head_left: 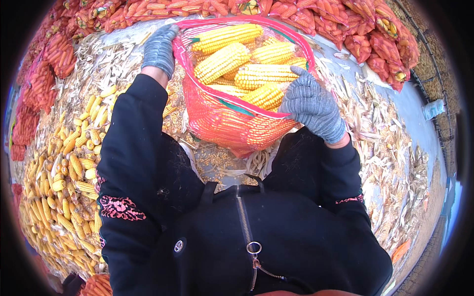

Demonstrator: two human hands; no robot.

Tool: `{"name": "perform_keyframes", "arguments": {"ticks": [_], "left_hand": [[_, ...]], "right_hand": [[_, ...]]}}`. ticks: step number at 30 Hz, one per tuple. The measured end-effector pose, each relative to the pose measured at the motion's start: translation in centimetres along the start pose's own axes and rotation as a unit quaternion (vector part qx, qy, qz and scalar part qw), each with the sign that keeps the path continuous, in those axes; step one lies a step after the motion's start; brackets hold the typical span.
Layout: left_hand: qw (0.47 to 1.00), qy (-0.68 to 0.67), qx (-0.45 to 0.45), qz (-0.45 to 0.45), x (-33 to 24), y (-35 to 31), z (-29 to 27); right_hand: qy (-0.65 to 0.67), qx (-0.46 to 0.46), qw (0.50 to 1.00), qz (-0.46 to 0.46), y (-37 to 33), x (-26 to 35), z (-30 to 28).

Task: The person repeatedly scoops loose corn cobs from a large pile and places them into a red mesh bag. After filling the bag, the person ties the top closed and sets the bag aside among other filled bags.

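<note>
A red mesh bag [232, 126] stands upright in front of me, its mouth spread wide. Yellow corn cobs [222, 63] fill it nearly to the rim, lying in different directions. My left hand [160, 49], in a grey knit glove, grips the bag's pink rim at the far left. On the near right side of the rim, my right hand [316, 106] is closed in a matching glove, its fingers reaching over the edge beside a cob. The parts of the rim under both hands are hidden.
A large heap of loose corn cobs [69, 182] lies to my left. Dry husks [387, 148] cover the ground on the right and far left. Filled red mesh bags [340, 22] line the back and left. A wire-mesh wall [434, 54] runs along the far right.
</note>
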State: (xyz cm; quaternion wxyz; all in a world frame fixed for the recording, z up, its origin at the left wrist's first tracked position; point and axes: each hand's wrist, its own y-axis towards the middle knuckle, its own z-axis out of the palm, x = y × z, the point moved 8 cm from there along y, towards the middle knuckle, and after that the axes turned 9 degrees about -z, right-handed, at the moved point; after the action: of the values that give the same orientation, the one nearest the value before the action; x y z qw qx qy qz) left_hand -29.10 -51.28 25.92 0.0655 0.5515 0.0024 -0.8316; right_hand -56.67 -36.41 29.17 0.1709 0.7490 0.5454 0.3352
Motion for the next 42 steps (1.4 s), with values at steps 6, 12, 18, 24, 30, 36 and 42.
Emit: {"name": "perform_keyframes", "arguments": {"ticks": [6,12,18,24,30,36,42], "left_hand": [[0.987,0.133,-0.093,0.006,-1.3,0.3,-1.6],[0.955,0.289,0.058,0.045,-0.9,-0.7,1.3],[0.989,0.120,0.001,0.083,-0.1,-0.6,-0.6],[0.966,0.151,-0.088,0.189,1.3,2.1,-1.6],[0.949,-0.207,-0.168,0.171,2.7,3.1,-2.3],[0.972,0.008,-0.185,0.148,1.4,1.9,-0.9],[0.975,0.142,-0.134,0.109,1.7,2.9,-1.1]], "right_hand": [[0.182,-0.048,0.982,-0.036,-0.5,0.9,-0.7],[0.166,-0.052,0.983,0.062,1.9,-0.1,-2.3],[-0.028,0.125,0.990,0.051,11.2,-7.7,1.2],[-0.093,0.233,0.946,0.207,15.2,-17.8,9.2],[-0.032,0.276,0.920,0.275,12.1,-23.3,8.5],[0.183,0.158,0.905,0.350,9.8,-27.3,7.7],[0.020,0.270,0.920,0.282,10.0,-23.7,7.6]]}}
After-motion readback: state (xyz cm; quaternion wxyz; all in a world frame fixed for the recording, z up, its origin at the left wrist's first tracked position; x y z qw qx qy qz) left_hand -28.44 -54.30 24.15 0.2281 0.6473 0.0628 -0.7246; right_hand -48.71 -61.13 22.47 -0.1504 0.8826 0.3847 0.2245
